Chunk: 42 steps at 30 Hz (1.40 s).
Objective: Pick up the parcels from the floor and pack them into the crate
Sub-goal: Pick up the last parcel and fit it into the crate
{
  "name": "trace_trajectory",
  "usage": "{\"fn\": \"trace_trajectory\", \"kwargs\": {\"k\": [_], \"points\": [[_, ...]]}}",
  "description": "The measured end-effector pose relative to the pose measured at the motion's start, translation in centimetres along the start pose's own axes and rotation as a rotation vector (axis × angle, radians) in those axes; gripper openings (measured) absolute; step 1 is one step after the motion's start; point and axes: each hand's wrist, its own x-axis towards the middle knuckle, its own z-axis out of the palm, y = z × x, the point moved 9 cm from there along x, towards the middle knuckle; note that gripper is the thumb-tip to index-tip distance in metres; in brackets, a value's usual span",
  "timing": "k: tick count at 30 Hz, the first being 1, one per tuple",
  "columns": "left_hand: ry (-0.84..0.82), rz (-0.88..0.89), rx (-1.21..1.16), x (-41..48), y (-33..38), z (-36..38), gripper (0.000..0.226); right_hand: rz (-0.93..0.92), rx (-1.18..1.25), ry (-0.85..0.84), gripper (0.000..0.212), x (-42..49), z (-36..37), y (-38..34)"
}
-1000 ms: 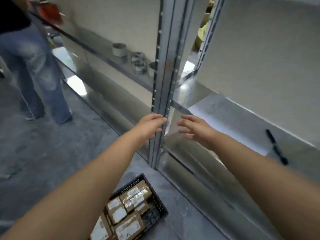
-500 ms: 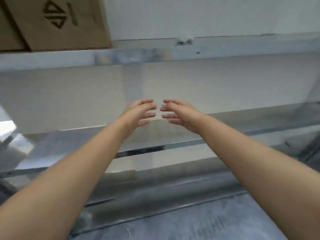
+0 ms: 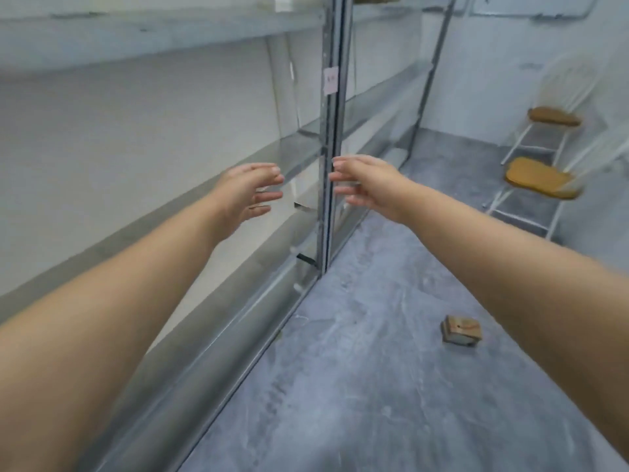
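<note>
A small brown cardboard parcel (image 3: 462, 333) lies on the grey floor at the lower right, just left of my right forearm. Both arms are stretched forward at chest height. My left hand (image 3: 246, 192) is held out with relaxed fingers and holds nothing. My right hand (image 3: 366, 183) is likewise empty, its fingers spread toward the left hand. The two hands hover a short gap apart in front of a shelf upright, far above the parcel. The crate is out of view.
Metal shelving (image 3: 306, 155) runs along the left side, with a vertical upright (image 3: 328, 137) between my hands. Two white chairs with brown seats (image 3: 539, 177) stand at the far right. Grey floor (image 3: 357, 386) stretches ahead beside the shelves.
The view has swung right, from the crate to the shelves and now along the aisle. The parcel and chairs have come into view; the crate is gone. Both hands stay empty and raised.
</note>
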Motion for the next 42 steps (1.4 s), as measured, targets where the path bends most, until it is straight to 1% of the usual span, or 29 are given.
{"fn": "trace_trajectory", "kwargs": {"k": [2, 7, 9, 13, 15, 18, 21, 23, 26, 29, 32, 35, 38, 40, 42], "points": [[-0.102, -0.014, 0.025, 3.3, -0.3, 4.2, 0.003, 0.056, 0.023, 0.123, 0.008, 0.7, -5.5, 1.9], [-0.334, 0.019, 0.076, 11.9, 0.9, 14.7, 0.013, 0.134, 0.096, 0.427, 0.010, 1.8, -17.6, 5.4], [-0.441, 0.005, 0.071, 14.4, 1.4, 19.5, 0.006, 0.179, 0.147, 0.558, 0.009, 1.5, -21.3, 6.9], [-0.682, -0.016, 0.056, 18.3, 1.8, 29.5, 0.004, 0.239, 0.192, 0.768, 0.015, 0.3, -26.8, 9.8], [-0.786, -0.037, 0.062, 19.4, 1.3, 34.3, 0.004, 0.275, 0.224, 0.853, 0.011, -0.6, -28.8, 11.9], [-0.914, -0.095, 0.084, 19.7, -0.3, 40.8, 0.005, 0.359, 0.271, 0.946, 0.009, -2.0, -31.5, 15.6], [-1.013, -0.111, 0.110, 20.6, -1.1, 46.9, 0.006, 0.396, 0.311, 1.027, 0.009, -2.7, -35.7, 18.2], [-1.033, -0.098, 0.124, 22.0, -1.0, 50.8, 0.007, 0.387, 0.325, 1.063, 0.008, -2.5, -39.2, 19.2], [-1.012, -0.081, 0.118, 24.4, -0.4, 55.8, 0.007, 0.362, 0.368, 1.067, 0.008, -1.2, -44.5, 20.6], [-0.987, -0.119, 0.120, 26.7, -0.5, 60.9, 0.006, 0.355, 0.421, 1.025, 0.007, 0.7, -49.5, 22.0], [-0.972, -0.136, 0.122, 28.8, -0.9, 65.8, 0.006, 0.344, 0.401, 1.000, 0.008, 3.0, -54.7, 23.4], [-0.951, -0.199, 0.143, 31.0, -2.5, 69.7, 0.012, 0.382, 0.422, 0.995, 0.016, 5.2, -58.8, 25.7], [-0.958, -0.240, 0.159, 34.1, -4.1, 74.0, 0.008, 0.411, 0.402, 0.962, 0.019, 7.9, -62.4, 28.1], [-0.961, -0.264, 0.164, 36.8, -5.6, 77.6, 0.008, 0.425, 0.386, 0.971, 0.022, 9.5, -65.5, 30.1], [-0.975, -0.325, 0.175, 39.3, -7.8, 81.2, 0.006, 0.472, 0.415, 0.998, 0.024, 11.0, -68.5, 32.9]]}}
